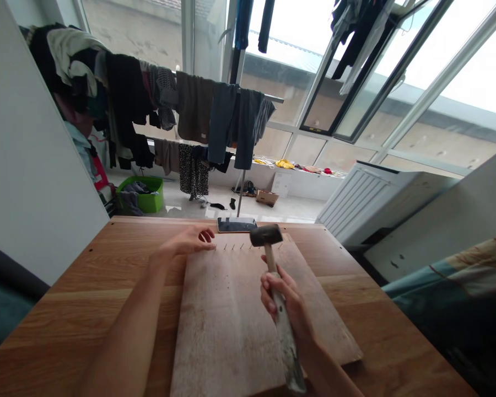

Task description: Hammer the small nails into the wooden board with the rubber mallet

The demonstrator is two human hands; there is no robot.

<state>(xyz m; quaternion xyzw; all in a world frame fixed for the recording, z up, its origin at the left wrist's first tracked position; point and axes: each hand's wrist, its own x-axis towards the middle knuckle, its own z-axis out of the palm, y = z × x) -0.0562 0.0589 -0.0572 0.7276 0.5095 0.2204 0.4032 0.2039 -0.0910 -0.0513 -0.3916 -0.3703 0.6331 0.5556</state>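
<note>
My right hand is wrapped round the pale, worn handle of a hammer. The dark head of the hammer is raised over the far part of a wooden board, in front of the right end of a row of thin nails. At the left end of that row, my left hand has its thumb and a fingertip low against a nail, the other fingers curled above. Several nails stand up from the board, some leaning. The hammer hides part of the row.
The board lies on a wood-grain table. A phone or tablet lies at the table's far edge, just beyond the board. Past it are a rack of hanging clothes, a green basket and a white ribbed appliance or cabinet at right.
</note>
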